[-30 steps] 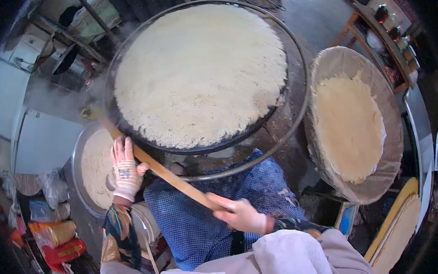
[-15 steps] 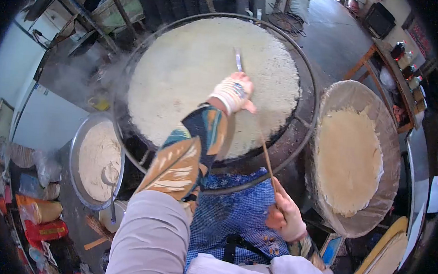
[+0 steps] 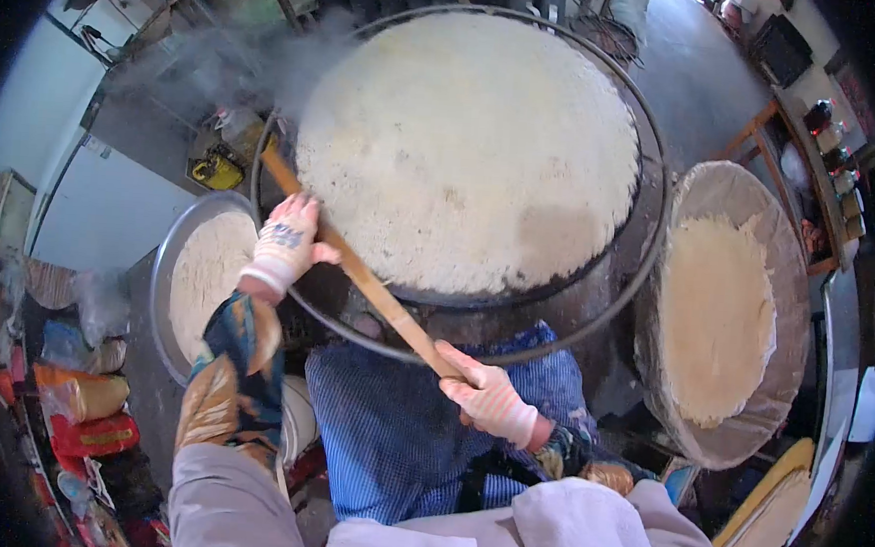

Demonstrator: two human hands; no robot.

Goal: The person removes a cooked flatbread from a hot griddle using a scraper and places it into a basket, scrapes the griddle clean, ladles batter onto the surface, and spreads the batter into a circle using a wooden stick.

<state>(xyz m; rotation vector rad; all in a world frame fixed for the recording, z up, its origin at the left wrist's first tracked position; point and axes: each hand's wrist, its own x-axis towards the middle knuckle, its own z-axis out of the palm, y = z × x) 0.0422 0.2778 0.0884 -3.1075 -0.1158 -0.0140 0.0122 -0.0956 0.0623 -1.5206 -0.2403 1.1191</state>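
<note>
- Diagonally, a wooden slat point(image 3: 384, 300) spans the space from beside the left edge of a round griddle point(image 3: 486, 300) down to above the worker's lap.
- The left hand point(image 3: 285, 242), in a striped glove, lies against the slat's upper part, fingers straight and thumb apart; whether its grip pinches the wood, one cannot tell.
- The right hand point(image 3: 495, 397), gloved alike, has its grip closed about the slat's lower end, over a blue checked apron point(image 3: 427, 438).
- A pale layer point(image 3: 465, 145) blankets the griddle, one darker patch point(image 3: 563, 231) showing near its right side.
- Steam point(image 3: 204, 74) drifts at upper left, above a metal basin point(image 3: 160, 292) of pale, thick mix point(image 3: 207, 269).
- At right, a lined basket point(image 3: 789, 335) holds tan flat sheets point(image 3: 715, 321); bottles point(image 3: 827, 137) stand on a wooden bench point(image 3: 803, 166) beyond.
</note>
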